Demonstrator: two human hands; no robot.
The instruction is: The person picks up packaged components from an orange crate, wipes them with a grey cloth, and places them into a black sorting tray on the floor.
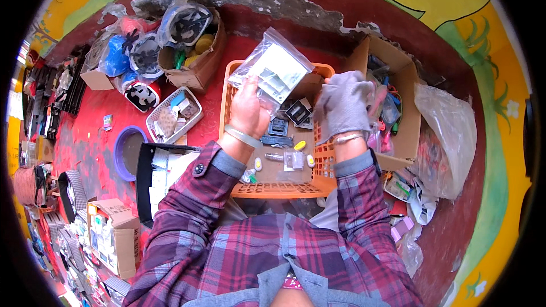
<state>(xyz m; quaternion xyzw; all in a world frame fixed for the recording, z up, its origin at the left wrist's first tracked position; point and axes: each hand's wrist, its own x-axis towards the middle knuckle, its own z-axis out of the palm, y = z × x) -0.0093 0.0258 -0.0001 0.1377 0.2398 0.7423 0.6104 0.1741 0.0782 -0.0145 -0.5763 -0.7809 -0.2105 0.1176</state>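
Over the orange plastic basket (273,192), my left hand (248,108) is closed on a clear plastic bag (277,68). A pale card or flat pieces with grey squares show through the film. My right hand (348,127) is above the basket's right side, closed on a grey cloth (346,105) that covers most of its fingers. Inside the basket lie a dark square frame (298,112), a blue-grey plastic piece (277,127), a yellow oval item (300,145), a small clear box (293,161) and small white-and-yellow items (258,164).
To the right stands an open cardboard box (406,119) of colourful items, with clear plastic sheeting (449,119) beyond. On the left are a white basket (196,116), a purple basin (120,162), a black box (145,185) and a carton with bagged helmets (196,74). A wall rises behind.
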